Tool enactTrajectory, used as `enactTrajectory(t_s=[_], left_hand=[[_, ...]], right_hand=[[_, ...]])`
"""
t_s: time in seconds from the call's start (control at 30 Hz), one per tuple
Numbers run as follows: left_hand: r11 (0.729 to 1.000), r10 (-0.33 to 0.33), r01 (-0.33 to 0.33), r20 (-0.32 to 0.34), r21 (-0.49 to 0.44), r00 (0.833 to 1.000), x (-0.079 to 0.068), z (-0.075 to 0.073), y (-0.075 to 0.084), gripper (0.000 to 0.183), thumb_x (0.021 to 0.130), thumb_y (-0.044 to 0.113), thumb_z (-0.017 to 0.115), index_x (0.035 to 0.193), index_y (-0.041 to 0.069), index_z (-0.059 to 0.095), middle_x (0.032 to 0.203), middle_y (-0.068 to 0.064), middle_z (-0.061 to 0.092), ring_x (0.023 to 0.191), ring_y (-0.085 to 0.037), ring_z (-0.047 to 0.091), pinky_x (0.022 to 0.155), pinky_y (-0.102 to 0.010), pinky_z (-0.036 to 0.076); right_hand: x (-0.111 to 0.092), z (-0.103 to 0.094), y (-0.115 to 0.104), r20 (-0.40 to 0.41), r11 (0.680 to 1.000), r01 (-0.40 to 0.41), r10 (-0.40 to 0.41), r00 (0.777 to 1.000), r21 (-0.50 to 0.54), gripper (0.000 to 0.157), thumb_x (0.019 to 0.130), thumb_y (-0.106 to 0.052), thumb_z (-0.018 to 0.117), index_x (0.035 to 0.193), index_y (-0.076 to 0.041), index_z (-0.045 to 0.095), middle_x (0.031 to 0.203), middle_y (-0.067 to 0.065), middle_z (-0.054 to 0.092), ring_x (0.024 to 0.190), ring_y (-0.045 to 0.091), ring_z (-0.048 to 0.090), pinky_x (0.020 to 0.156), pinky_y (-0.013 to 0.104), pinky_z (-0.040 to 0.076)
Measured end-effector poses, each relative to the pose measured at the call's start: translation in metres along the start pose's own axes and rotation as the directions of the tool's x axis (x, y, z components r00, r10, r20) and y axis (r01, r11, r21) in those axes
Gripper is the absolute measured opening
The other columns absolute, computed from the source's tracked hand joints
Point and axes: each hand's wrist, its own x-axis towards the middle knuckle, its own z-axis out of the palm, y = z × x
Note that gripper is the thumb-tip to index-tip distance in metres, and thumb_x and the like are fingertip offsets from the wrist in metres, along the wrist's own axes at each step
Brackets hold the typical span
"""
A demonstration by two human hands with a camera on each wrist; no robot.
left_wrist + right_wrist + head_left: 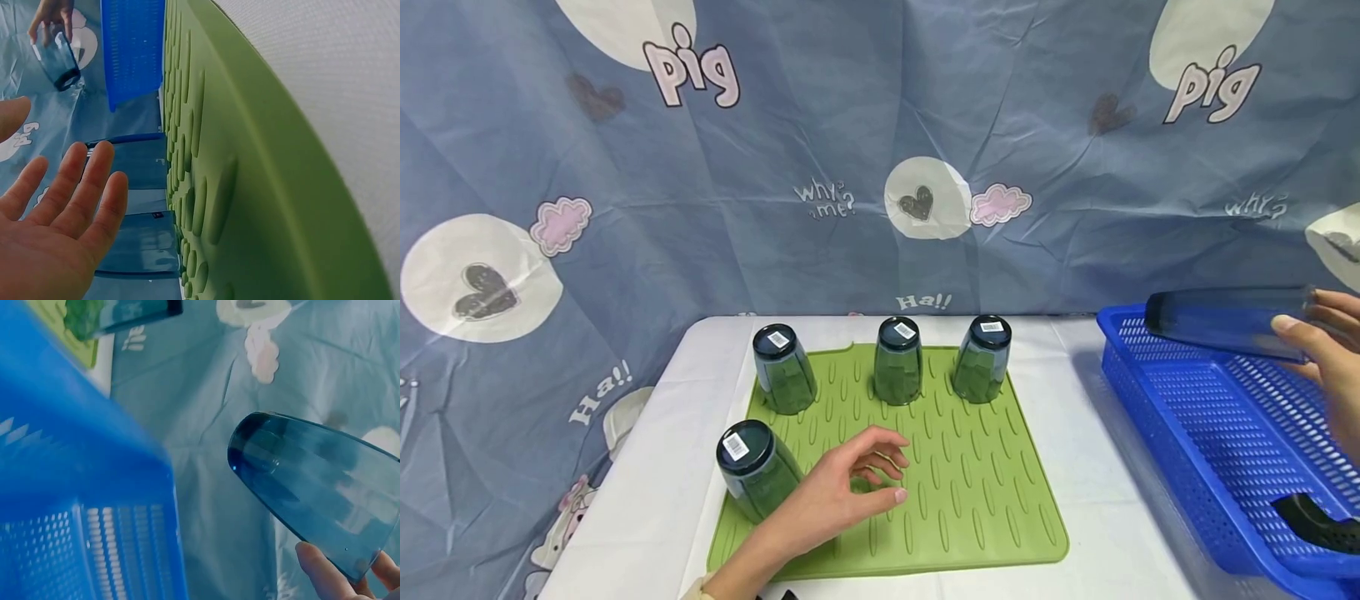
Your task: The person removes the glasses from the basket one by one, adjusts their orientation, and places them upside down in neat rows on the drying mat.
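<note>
My right hand (1333, 354) grips a blue-tinted drinking glass (1225, 321) near its rim, over the back of the blue basket (1157, 442). The glass lies nearly level, its dark thick base pointing left; in the right wrist view the glass (312, 487) shows nothing inside. My left hand (838, 487) hovers over the green mat (962, 508), fingers loosely bent and holding nothing. Just left of it, partly behind the wrist, an upside-down glass (756, 467) stands on the mat. Along the mat's back edge stand three more upside-down glasses, at left (786, 375), middle (898, 367) and right (982, 362).
The basket has perforated walls and stands right of the mat on a white-covered table (1120, 517). A black curved piece (1315, 521) shows over the basket's near end. Behind the table hangs a blue printed cloth (820, 267).
</note>
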Motion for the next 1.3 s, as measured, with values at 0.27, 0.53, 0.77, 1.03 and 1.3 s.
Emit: enactTrajectory(t_s=[0.27,0.53,0.77,1.03,1.3], left_hand=[[1.000,-0.018,0.018,0.001,0.001,1.000,0.001,0.000,-0.001,0.041,0.090,0.017,0.074,0.127,0.022,0.057,0.117,-0.010,0.062,0.108,-0.021,0.059,0.091,-0.035,0.051],[1.000,-0.022,0.022,-0.001,0.000,1.000,0.002,0.001,-0.003,0.041,0.090,0.017,0.073,0.127,0.022,0.057,0.117,-0.010,0.063,0.108,-0.021,0.059,0.091,-0.036,0.051],[1.000,-0.021,0.021,-0.012,0.004,1.000,0.002,0.001,-0.002,0.040,0.090,0.016,0.073,0.127,0.021,0.057,0.116,-0.010,0.062,0.108,-0.023,0.059,0.091,-0.036,0.051],[0.999,-0.035,0.035,-0.027,0.004,0.999,0.002,0.001,-0.001,0.039,0.091,0.017,0.072,0.127,0.021,0.057,0.116,-0.010,0.062,0.107,-0.020,0.059,0.092,-0.038,0.050],[1.000,-0.021,0.022,-0.044,0.015,0.999,0.004,-0.001,0.000,0.041,0.090,0.014,0.073,0.127,0.020,0.057,0.116,-0.011,0.062,0.107,-0.024,0.060,0.092,-0.036,0.051]], right_hand=[[-0.017,0.022,-0.015,0.021,0.966,0.017,-0.024,0.999,0.258,0.047,0.091,0.016,0.056,0.129,-0.011,0.061,0.118,0.000,0.043,0.105,0.008,0.042,0.064,0.009,0.046],[-0.027,0.034,-0.021,0.062,0.939,0.012,-0.035,0.997,0.343,0.047,0.090,0.018,0.054,0.130,-0.006,0.059,0.118,0.005,0.044,0.104,0.012,0.043,0.062,0.012,0.051],[-0.036,0.043,-0.027,0.086,0.893,0.032,-0.078,0.993,0.450,0.046,0.090,0.020,0.051,0.132,0.002,0.056,0.120,0.009,0.049,0.107,0.016,0.046,0.065,0.014,0.051],[-0.051,0.054,-0.034,0.137,0.872,0.019,-0.099,0.986,0.490,0.050,0.088,0.024,0.048,0.135,0.005,0.051,0.124,0.012,0.048,0.102,0.016,0.044,0.069,0.015,0.046],[-0.067,0.069,-0.042,0.157,0.888,0.065,-0.151,0.976,0.455,0.053,0.087,0.026,0.050,0.137,0.009,0.047,0.130,0.017,0.050,0.108,0.021,0.052,0.085,0.018,0.052]])
